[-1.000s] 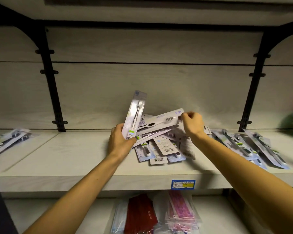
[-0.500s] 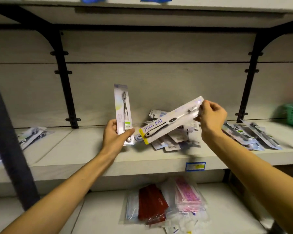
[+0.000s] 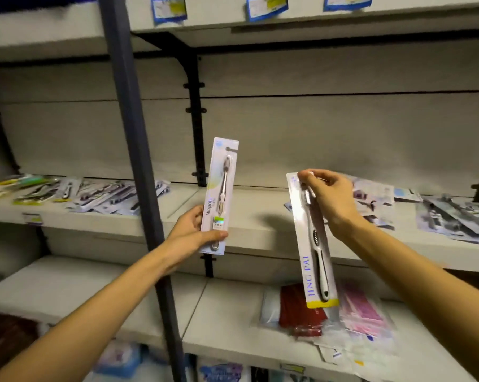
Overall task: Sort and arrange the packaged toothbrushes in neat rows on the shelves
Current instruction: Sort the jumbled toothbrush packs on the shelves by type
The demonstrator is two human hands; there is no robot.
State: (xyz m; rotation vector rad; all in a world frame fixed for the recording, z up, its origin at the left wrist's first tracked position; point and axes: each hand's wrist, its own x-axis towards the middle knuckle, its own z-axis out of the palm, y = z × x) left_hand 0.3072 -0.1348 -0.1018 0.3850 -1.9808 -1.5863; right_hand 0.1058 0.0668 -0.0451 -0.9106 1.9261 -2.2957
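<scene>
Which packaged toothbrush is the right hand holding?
In front of the middle shelf, the right hand pinches the top of a long white card pack hanging downward. Unlike the left hand's, it reads JING PAI and has a yellow bottom edge.

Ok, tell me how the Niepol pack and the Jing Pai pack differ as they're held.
The Niepol pack stands upright, brush head up; the Jing Pai pack hangs down, tilted.
The left hand grips the Niepol pack at its bottom; the right hand pinches the Jing Pai pack at its top.
The Jing Pai pack has a yellow bottom edge and looks longer; the Niepol pack has a green sticker.
Both are single carded toothbrushes, off the shelf.
</scene>
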